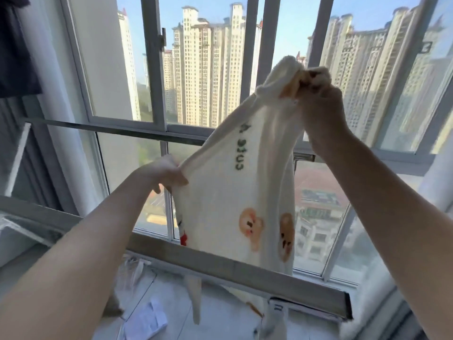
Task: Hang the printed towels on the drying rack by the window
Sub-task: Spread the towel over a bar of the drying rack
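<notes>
This is a home, in a glazed balcony or laundry corner high up in an apartment block. Tall sliding windows (pixel 157 69) with pale grey frames fill the upper half of the frame, and through them stand residential towers (pixel 208 67), with lower rooftops (pixel 318 197) far beneath at centre right, which shows the room sits many floors up. Metal rails of a drying rack (pixel 220 266) cross the lower middle, with a second rail (pixel 110 127) nearer the glass. A cream towel printed with bears (pixel 232 192) is held up at the centre. A dark garment (pixel 14 45) hangs at upper left, and the floor (pixel 215 315) at the bottom is pale tile.
</notes>
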The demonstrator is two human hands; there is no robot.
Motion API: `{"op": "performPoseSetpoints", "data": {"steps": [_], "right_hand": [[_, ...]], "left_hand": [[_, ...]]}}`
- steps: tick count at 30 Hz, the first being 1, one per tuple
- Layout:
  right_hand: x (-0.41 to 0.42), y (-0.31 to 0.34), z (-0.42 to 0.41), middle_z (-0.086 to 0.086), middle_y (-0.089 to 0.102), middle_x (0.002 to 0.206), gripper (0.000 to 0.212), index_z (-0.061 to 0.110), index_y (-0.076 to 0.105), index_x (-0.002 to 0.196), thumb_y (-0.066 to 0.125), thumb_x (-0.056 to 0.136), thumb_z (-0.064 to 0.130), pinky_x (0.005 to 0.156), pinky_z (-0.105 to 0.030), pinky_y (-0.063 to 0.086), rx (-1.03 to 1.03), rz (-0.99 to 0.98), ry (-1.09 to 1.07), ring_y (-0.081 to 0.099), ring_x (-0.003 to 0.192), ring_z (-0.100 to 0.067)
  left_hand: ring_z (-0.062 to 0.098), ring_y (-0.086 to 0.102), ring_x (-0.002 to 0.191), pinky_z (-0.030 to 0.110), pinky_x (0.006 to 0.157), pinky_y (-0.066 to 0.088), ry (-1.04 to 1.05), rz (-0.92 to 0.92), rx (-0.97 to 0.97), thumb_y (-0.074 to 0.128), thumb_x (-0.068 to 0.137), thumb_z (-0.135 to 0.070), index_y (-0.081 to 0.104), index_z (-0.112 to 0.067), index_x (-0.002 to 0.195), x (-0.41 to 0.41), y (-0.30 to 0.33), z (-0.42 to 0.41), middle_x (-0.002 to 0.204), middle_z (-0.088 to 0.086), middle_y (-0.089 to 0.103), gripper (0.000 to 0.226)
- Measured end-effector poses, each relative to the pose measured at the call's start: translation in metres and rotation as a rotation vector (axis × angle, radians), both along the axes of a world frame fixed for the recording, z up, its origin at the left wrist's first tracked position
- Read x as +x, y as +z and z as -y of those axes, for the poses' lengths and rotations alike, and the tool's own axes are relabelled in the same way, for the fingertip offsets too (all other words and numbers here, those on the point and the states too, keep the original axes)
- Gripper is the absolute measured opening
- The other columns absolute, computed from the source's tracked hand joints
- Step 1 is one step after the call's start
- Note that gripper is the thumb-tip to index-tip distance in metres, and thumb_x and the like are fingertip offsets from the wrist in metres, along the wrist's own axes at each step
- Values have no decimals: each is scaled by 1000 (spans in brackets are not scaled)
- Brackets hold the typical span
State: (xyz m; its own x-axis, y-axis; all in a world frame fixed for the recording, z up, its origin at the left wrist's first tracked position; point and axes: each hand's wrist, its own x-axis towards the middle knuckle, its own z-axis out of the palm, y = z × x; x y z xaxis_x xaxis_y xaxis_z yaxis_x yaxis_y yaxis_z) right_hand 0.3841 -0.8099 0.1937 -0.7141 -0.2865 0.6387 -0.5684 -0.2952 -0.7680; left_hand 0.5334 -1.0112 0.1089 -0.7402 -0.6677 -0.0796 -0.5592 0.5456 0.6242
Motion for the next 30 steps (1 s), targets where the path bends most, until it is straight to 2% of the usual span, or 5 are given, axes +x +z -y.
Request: {"op": "performPoseSetpoints", "data": {"steps": [7, 13, 18, 24, 30], "right_hand": [[69, -8, -19, -1, 59, 76, 21, 24, 60, 67, 62, 80, 8, 67, -27, 47, 10, 72, 61, 56, 74, -15], [100, -19, -28, -6, 57, 88, 14, 15, 60, 76, 55, 88, 9, 67, -20, 44, 50, -38, 190, 55, 79, -10], [139, -44, -63, -4, 61, 87, 22, 17, 64, 75, 52, 91, 8, 61, -11, 44, 114, -111, 262, 57, 65, 4], [185, -103, -83, 12, 58, 58, 18, 24, 64, 71, 55, 87, 24, 54, -21, 42, 351, -244, 149, 50, 51, 3], [211, -188, -100, -5, 73, 87, 30, 29, 65, 98, 50, 81, 48, 71, -37, 48, 736, -297, -38, 67, 86, -27]], "left_hand": [[38, 63, 91, 51, 75, 56, 90, -403, 28, 53, 87, -14, 61, 0, 103, 57, 18, -19, 98, 20, 63, 23], [15, 49, 60, 26, 49, 41, 70, -695, -92, 56, 86, -30, 61, -10, 73, 60, 45, -36, 67, 3, 51, 24], [10, 59, 49, 19, 42, 49, -96, -637, 4, 58, 85, -32, 64, -17, 62, 92, 35, -84, 60, -1, 61, 28], [1, 34, 32, 8, 33, 25, -207, -391, 41, 57, 71, -8, 56, -14, 41, 139, -5, -119, 34, -9, 44, 30], [4, 41, 53, 24, 56, 36, -181, -254, -64, 56, 74, 5, 60, -16, 45, 162, -75, -123, 47, -10, 50, 37]]}}
